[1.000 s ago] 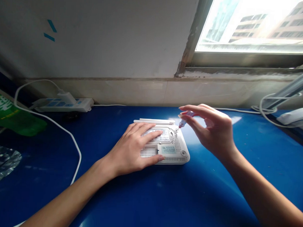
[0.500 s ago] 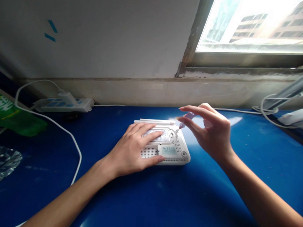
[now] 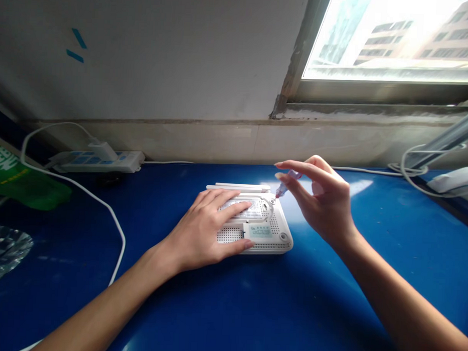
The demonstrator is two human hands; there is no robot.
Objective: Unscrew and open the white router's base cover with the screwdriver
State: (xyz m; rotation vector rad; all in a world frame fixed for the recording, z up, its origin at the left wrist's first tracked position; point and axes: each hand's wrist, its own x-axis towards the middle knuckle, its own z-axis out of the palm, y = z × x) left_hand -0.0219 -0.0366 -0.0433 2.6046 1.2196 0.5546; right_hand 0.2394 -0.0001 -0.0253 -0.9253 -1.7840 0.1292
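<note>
A white Wi-Fi router (image 3: 265, 232) lies underside up on the blue table, showing vent holes, labels and round feet. Its folded antennas (image 3: 239, 187) run along the far edge. My left hand (image 3: 206, 230) rests on the router's left part, fingers spread and lying flat, covering much of it. Over the far right corner, my right hand (image 3: 320, 199) pinches a small screwdriver (image 3: 282, 189) with a translucent purple handle between thumb and fingers. Its red lower end points down at the round recess in that corner; the tip itself is too small to make out.
At the back left sits a power strip (image 3: 130, 162) with a plugged-in charger (image 3: 104, 151) and a white cable (image 3: 113, 217). A green bottle (image 3: 26, 183) and a clear plastic item (image 3: 4, 252) lie at left. A metal lamp-like arm (image 3: 446, 137) with coiled cable stands at right.
The fingers of my right hand have shifted slightly on the screwdriver handle, the thumb a little higher. My left hand and the router keep their places.
</note>
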